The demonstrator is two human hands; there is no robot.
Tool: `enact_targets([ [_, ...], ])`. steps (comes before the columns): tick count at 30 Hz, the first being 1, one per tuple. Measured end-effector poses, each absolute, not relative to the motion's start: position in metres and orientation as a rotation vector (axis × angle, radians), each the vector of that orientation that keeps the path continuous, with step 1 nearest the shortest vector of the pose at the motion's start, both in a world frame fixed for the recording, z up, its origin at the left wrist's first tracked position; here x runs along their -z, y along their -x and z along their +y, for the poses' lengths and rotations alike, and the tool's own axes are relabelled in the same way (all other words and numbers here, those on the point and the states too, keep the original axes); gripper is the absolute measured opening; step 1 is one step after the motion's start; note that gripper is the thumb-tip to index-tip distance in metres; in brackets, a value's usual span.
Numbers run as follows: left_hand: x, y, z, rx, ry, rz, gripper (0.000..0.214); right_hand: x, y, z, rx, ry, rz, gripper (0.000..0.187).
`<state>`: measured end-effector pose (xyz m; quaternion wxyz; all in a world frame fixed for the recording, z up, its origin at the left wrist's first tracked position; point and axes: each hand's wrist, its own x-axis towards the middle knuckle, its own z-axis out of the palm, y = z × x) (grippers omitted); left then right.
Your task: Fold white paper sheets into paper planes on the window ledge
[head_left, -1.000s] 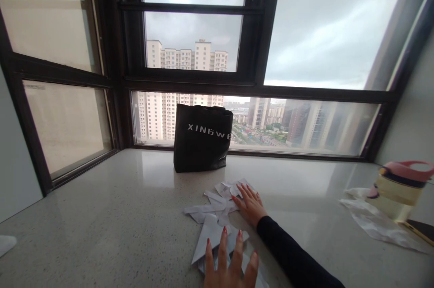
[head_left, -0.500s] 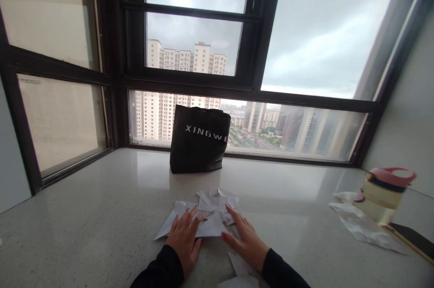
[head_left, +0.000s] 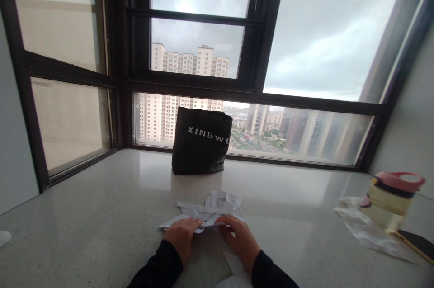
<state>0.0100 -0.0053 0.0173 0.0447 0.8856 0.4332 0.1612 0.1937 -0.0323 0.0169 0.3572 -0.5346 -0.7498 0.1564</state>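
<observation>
Paper scraps (head_left: 212, 209) bunched on worktop (head_left: 101, 215); left hand (head_left: 183, 239), right hand (head_left: 239, 242), fingers curled, clamped on them. Loose pieces want gentle, even squeeze.

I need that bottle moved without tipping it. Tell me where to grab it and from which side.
Best take the bottle by the pink loop on its lid, coming from above. It stands upright, the loop arches over the top, and a crumpled wrapper lies at its base.
</observation>
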Motion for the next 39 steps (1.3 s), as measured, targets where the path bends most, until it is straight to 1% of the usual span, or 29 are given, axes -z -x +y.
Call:
enact_targets([
  [2,-0.019,-0.005,-0.002,-0.603,-2.774,1.224,0.041,-0.018,-0.198,-0.034,-0.366,1.317,-1.863,0.024],
  [6,-0.023,0.003,-0.001,-0.92,-2.89,1.084,0.037,-0.018,-0.212,-0.036,-0.127,1.316,-1.752,0.041],
  [8,-0.022,0.001,-0.004,-0.969,-2.865,1.052,0.04,-0.014,-0.221,-0.032,-0.011,1.41,-1.755,0.042],
  [10,-0.019,-0.002,-0.008,-0.939,-2.803,1.036,0.045,-0.008,-0.231,-0.024,0.043,1.587,-1.756,0.047],
  [13,-0.014,-0.007,-0.01,-0.917,-2.698,1.045,0.04,0.004,-0.241,-0.014,-0.012,1.864,-1.741,0.053],
  [15,-0.012,-0.007,-0.008,-0.915,-2.66,1.079,0.036,0.008,-0.24,-0.014,-0.066,1.921,-1.781,0.048],
  [18,-0.01,-0.004,-0.003,-0.815,-2.653,1.214,0.04,0.002,-0.23,-0.023,-0.17,1.796,-1.947,0.041],
  [20,-0.007,-0.002,0.0,-0.696,-2.633,1.346,0.047,-0.006,-0.223,-0.032,-0.285,1.642,-2.047,0.043],
  [21,-0.005,-0.001,0.001,-0.638,-2.616,1.403,0.051,-0.01,-0.221,-0.037,-0.341,1.566,-2.077,0.047],
  [22,-0.004,-0.001,0.002,-0.586,-2.598,1.445,0.054,-0.014,-0.221,-0.042,-0.393,1.502,-2.105,0.056],
  [25,-0.001,-0.003,0.003,-0.506,-2.546,1.51,0.056,-0.017,-0.228,-0.05,-0.448,1.44,-2.203,0.097],
  [26,-0.001,-0.003,0.003,-0.499,-2.534,1.517,0.055,-0.016,-0.231,-0.052,-0.442,1.486,-2.234,0.107],
  [27,-0.001,-0.004,0.003,-0.498,-2.526,1.516,0.055,-0.013,-0.234,-0.053,-0.44,1.56,-2.259,0.112],
  [29,-0.001,-0.004,0.004,-0.522,-2.524,1.495,0.054,-0.01,-0.237,-0.053,-0.464,1.717,-2.286,0.117],
  [32,0.001,-0.003,0.007,-0.603,-2.524,1.433,0.054,-0.01,-0.234,-0.052,-0.472,1.786,-2.227,0.117],
  [34,0.004,-0.003,0.009,-0.671,-2.509,1.386,0.053,-0.013,-0.229,-0.049,-0.408,1.794,-2.143,0.111],
  [39,0.013,-0.007,0.012,-0.93,-2.486,1.164,0.058,-0.012,-0.21,-0.039,-0.216,1.897,-1.931,0.073],
])
